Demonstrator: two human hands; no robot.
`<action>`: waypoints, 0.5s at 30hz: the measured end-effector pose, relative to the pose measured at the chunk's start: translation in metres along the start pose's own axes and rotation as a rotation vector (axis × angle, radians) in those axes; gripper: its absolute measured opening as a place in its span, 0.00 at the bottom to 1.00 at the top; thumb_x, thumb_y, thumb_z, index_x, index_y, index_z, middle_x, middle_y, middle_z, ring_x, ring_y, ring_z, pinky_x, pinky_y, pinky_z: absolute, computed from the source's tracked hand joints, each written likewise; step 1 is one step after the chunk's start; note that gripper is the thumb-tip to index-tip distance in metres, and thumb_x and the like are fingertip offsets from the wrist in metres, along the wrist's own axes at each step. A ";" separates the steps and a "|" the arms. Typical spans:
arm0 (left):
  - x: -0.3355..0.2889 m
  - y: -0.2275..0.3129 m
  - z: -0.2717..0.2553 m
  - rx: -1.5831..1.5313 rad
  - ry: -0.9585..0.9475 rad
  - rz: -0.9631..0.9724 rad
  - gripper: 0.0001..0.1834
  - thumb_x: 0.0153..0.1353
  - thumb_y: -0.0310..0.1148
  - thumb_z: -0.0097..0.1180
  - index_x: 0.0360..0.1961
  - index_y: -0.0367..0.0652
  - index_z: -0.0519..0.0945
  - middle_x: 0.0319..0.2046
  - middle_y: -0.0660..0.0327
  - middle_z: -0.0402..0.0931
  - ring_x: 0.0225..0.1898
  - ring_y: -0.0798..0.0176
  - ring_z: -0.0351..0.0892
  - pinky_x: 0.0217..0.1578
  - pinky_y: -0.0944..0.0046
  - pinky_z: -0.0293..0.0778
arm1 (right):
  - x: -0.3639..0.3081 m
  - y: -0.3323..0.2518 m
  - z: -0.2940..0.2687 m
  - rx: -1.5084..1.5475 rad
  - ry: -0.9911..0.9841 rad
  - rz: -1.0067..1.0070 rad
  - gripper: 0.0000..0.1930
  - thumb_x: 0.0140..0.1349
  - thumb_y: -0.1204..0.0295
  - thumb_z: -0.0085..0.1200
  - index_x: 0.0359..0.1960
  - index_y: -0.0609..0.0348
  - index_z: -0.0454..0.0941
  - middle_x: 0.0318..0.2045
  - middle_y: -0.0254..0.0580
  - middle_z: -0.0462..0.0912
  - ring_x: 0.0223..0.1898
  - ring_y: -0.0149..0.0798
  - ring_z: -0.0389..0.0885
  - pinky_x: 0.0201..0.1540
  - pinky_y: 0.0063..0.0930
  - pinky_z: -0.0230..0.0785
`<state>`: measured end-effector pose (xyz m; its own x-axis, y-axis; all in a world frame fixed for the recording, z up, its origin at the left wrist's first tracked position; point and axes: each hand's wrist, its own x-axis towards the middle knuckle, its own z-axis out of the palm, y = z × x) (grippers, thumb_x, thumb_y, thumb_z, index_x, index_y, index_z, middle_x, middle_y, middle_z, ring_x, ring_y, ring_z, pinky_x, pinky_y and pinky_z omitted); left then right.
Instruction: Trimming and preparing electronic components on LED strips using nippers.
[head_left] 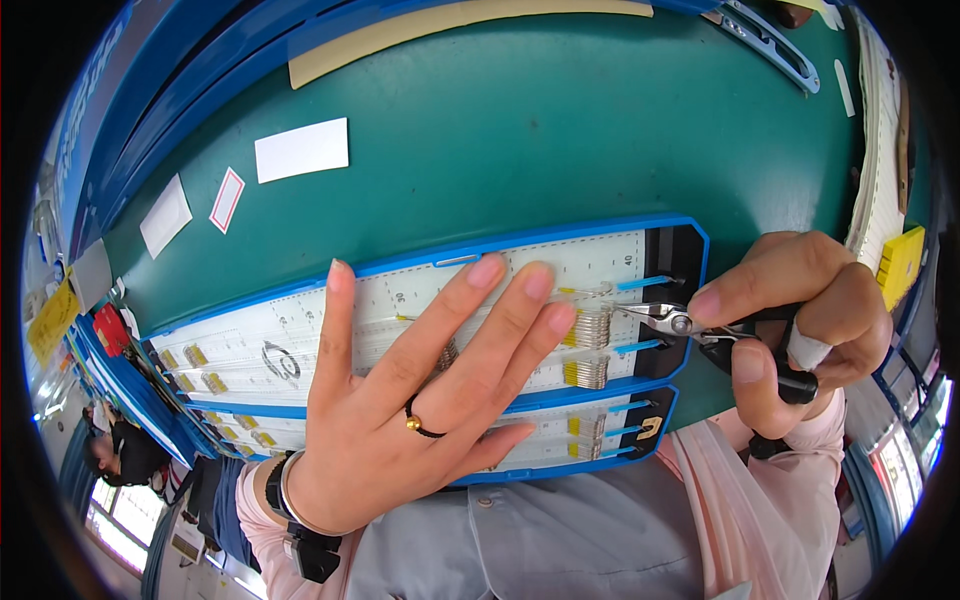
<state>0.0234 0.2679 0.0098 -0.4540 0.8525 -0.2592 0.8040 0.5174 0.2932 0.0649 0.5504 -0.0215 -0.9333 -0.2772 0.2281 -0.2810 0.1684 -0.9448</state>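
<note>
A long case with blue rims (580, 233) lies open across my front, its two white, ruled halves side by side. My left hand (410, 400) rests on it palm down, fingers spread, covering the middle. Small pliers (672, 318) with black handles are gripped in my right hand (810, 290). Their narrow tips reach a bundle of thin metal pieces (593, 328), perhaps fish hooks, at the case's right end; whether they pinch anything is too small to tell. A similar bundle (587, 373) sits below. Blue pegs (645, 283) stick out from the black end strip.
Under the case spreads a green mat (600, 130). White paper slips (302, 150) and a red-edged label (228, 200) lie at the far left. A blue cutter (770, 48) is at the far right, near a paper stack (878, 150) and a yellow block (901, 268).
</note>
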 end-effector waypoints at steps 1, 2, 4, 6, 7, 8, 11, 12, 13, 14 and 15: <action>0.001 0.000 0.000 0.000 -0.001 0.002 0.34 0.59 0.57 0.57 0.62 0.50 0.78 0.66 0.62 0.70 0.68 0.53 0.67 0.68 0.25 0.47 | 0.000 -0.001 0.000 -0.019 -0.009 0.001 0.15 0.57 0.78 0.58 0.31 0.52 0.60 0.35 0.59 0.84 0.21 0.28 0.69 0.25 0.20 0.64; 0.001 0.000 0.000 0.000 -0.001 0.005 0.34 0.59 0.56 0.57 0.62 0.50 0.78 0.66 0.62 0.70 0.68 0.53 0.67 0.68 0.25 0.47 | 0.001 0.000 -0.001 -0.019 -0.010 0.001 0.15 0.57 0.78 0.58 0.31 0.52 0.60 0.35 0.59 0.84 0.21 0.28 0.69 0.25 0.20 0.64; 0.002 0.000 -0.002 -0.006 0.004 0.008 0.34 0.59 0.56 0.58 0.62 0.49 0.78 0.66 0.62 0.70 0.68 0.52 0.67 0.68 0.24 0.48 | 0.003 0.001 -0.003 -0.055 -0.049 -0.035 0.15 0.56 0.78 0.59 0.31 0.52 0.60 0.35 0.59 0.84 0.22 0.29 0.72 0.26 0.20 0.66; 0.002 0.000 -0.002 -0.012 0.008 0.015 0.34 0.58 0.55 0.59 0.62 0.48 0.78 0.66 0.61 0.71 0.68 0.52 0.67 0.68 0.24 0.48 | 0.002 -0.001 -0.002 -0.053 -0.038 -0.010 0.16 0.56 0.78 0.59 0.31 0.52 0.60 0.35 0.59 0.84 0.23 0.29 0.74 0.26 0.20 0.67; 0.001 0.001 -0.002 -0.014 0.015 0.013 0.34 0.58 0.55 0.60 0.61 0.47 0.78 0.66 0.60 0.71 0.68 0.52 0.67 0.67 0.24 0.49 | 0.002 -0.002 -0.001 -0.050 -0.028 0.015 0.16 0.55 0.77 0.60 0.31 0.52 0.60 0.35 0.59 0.84 0.24 0.30 0.75 0.26 0.20 0.68; 0.001 0.001 -0.002 -0.016 0.021 0.011 0.34 0.57 0.54 0.61 0.61 0.46 0.78 0.65 0.59 0.71 0.68 0.51 0.68 0.67 0.23 0.50 | 0.002 -0.002 0.000 -0.052 -0.025 0.016 0.16 0.55 0.77 0.60 0.31 0.52 0.60 0.35 0.59 0.84 0.24 0.30 0.75 0.26 0.20 0.68; 0.001 0.000 -0.001 -0.037 0.044 0.015 0.35 0.57 0.54 0.62 0.61 0.45 0.77 0.65 0.58 0.72 0.68 0.51 0.68 0.67 0.23 0.50 | 0.001 -0.002 0.006 0.046 0.069 0.021 0.17 0.55 0.77 0.61 0.32 0.52 0.60 0.35 0.59 0.84 0.24 0.30 0.75 0.26 0.20 0.68; 0.001 0.000 -0.001 -0.036 0.044 0.015 0.35 0.57 0.54 0.62 0.61 0.45 0.77 0.65 0.58 0.72 0.68 0.51 0.68 0.67 0.23 0.50 | 0.000 -0.004 0.007 0.065 0.094 0.057 0.17 0.55 0.76 0.62 0.32 0.53 0.60 0.35 0.59 0.84 0.24 0.29 0.75 0.26 0.19 0.68; 0.001 0.000 -0.001 -0.037 0.040 0.015 0.35 0.57 0.54 0.61 0.61 0.45 0.78 0.65 0.58 0.72 0.68 0.51 0.68 0.67 0.23 0.50 | -0.001 -0.005 0.007 0.084 0.119 0.093 0.18 0.55 0.76 0.63 0.32 0.53 0.60 0.35 0.59 0.84 0.24 0.29 0.76 0.27 0.19 0.69; 0.000 0.000 -0.001 -0.038 0.037 0.013 0.35 0.57 0.54 0.61 0.61 0.45 0.78 0.65 0.58 0.71 0.68 0.51 0.68 0.67 0.23 0.50 | -0.001 -0.004 0.007 0.085 0.118 0.092 0.18 0.55 0.76 0.63 0.32 0.53 0.60 0.35 0.59 0.84 0.24 0.29 0.76 0.27 0.19 0.69; 0.000 0.000 -0.001 -0.038 0.038 0.013 0.35 0.57 0.54 0.61 0.61 0.45 0.78 0.65 0.58 0.71 0.68 0.51 0.68 0.67 0.23 0.50 | 0.000 -0.002 0.006 0.071 0.099 0.075 0.17 0.56 0.75 0.62 0.32 0.52 0.60 0.35 0.58 0.84 0.24 0.29 0.75 0.27 0.18 0.68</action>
<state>0.0229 0.2685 0.0110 -0.4583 0.8610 -0.2206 0.7950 0.5081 0.3313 0.0671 0.5447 -0.0206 -0.9696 -0.1711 0.1751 -0.1965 0.1170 -0.9735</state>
